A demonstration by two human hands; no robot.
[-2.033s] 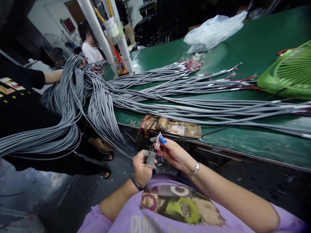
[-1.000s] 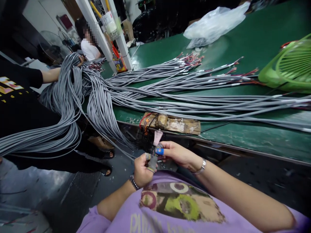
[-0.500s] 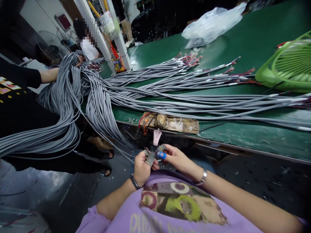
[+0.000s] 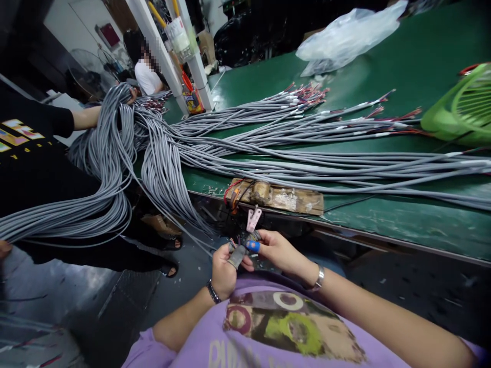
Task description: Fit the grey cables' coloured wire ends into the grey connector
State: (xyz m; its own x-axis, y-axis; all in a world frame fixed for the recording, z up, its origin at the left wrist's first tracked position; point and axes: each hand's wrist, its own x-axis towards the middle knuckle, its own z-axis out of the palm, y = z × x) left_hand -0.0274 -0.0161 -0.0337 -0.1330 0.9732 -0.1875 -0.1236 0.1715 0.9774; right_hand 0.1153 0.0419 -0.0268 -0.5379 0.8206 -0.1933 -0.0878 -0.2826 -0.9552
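Note:
In front of my chest my left hand (image 4: 225, 268) is closed on the end of a grey cable (image 4: 203, 247), which runs down to it from the hanging bundle. A few thin wires (image 4: 232, 241) stick up at its fingertips. My right hand (image 4: 274, 250) is pinched close against it, at the wire ends; what lies between its fingertips is mostly hidden. Grey tape wraps several fingertips, and blue tape (image 4: 253, 246) covers my right thumb. A pink clip (image 4: 253, 220) hangs at the bench edge just above my hands, below a wooden board (image 4: 293, 199).
Long grey cables (image 4: 268, 162) lie across the green bench (image 4: 383, 225). At the left a person in a black shirt (image 4: 42, 174) holds a thick cable loop (image 4: 115, 112). A green fan (image 4: 456, 110), a plastic bag (image 4: 349, 41) and a white post (image 4: 199, 76) stand around.
The view has shifted slightly, so the bench things sit further right. The pink clip looks turned. My hands stay together with small finger movements. A hand now shows at the left edge.

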